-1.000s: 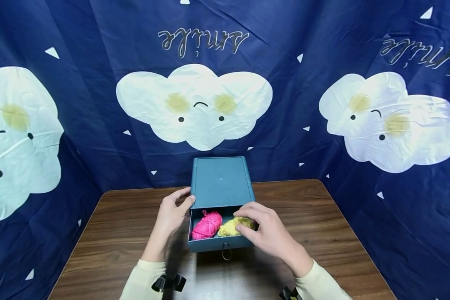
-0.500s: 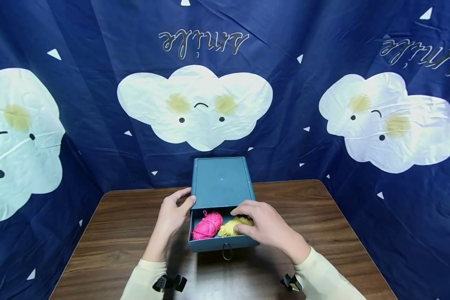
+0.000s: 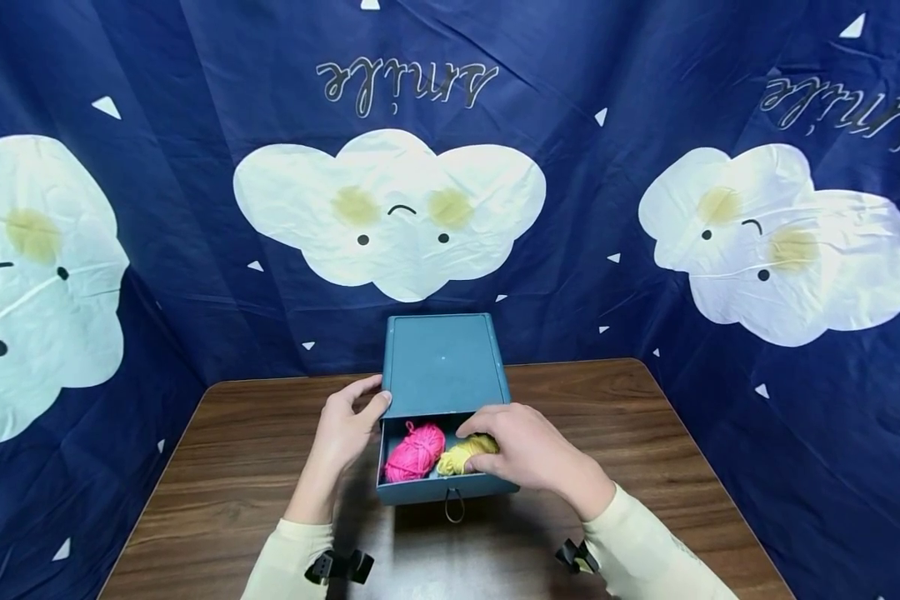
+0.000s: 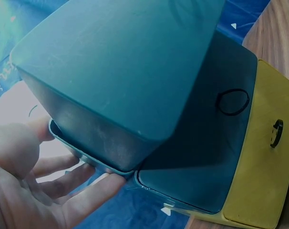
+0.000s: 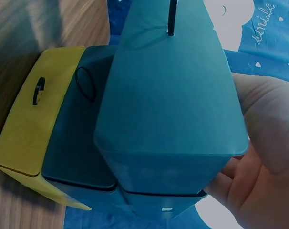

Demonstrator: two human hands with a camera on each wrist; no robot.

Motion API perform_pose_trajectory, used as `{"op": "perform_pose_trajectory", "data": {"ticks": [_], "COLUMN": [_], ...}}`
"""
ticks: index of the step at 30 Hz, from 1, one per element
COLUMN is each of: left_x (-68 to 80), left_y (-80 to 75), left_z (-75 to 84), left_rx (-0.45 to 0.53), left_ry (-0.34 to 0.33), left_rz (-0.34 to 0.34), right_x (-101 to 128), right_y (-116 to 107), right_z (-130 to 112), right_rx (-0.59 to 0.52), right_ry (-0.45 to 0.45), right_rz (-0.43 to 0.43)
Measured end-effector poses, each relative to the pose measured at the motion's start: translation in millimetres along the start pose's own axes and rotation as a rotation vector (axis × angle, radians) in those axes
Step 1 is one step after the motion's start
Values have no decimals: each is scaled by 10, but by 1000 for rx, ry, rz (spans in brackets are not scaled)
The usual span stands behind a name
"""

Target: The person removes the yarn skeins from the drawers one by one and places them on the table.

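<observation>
Two balls of yarn are seen in the open drawer (image 3: 435, 487) of the blue box (image 3: 442, 362). The soft, light yellow ball (image 3: 461, 454) is pinched by the right hand (image 3: 528, 454) from above. The box's side is touched by the left hand (image 3: 345, 433) with straight fingers.

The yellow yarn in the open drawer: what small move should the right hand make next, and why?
Probably release the yellow yarn and lift the right hand clear. The yarn already lies inside the drawer beside the pink yarn, while the left hand steadies the teal box, so the drawer cannot slide shut until the fingers leave.
</observation>
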State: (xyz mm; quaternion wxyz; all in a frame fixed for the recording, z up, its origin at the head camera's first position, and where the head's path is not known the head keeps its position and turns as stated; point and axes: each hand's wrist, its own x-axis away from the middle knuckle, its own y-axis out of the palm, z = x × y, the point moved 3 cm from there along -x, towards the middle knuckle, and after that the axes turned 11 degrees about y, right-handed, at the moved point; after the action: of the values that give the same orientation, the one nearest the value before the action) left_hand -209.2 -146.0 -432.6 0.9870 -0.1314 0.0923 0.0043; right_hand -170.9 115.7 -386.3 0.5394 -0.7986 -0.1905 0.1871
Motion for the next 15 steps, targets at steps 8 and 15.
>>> {"op": "perform_pose_trajectory", "data": {"ticks": [8,15], "left_x": [-1,-1], "left_y": [-6,-15], "left_z": [10,2], "left_rx": [-4,-3], "left_ry": [-6,1], "left_rz": [-2,2], "right_x": [-80,-116], "right_y": [-4,0], "right_z": [-20,-30], "right_rx": [13,-52], "right_ry": [1,-30], "right_rz": [-97,-151]}}
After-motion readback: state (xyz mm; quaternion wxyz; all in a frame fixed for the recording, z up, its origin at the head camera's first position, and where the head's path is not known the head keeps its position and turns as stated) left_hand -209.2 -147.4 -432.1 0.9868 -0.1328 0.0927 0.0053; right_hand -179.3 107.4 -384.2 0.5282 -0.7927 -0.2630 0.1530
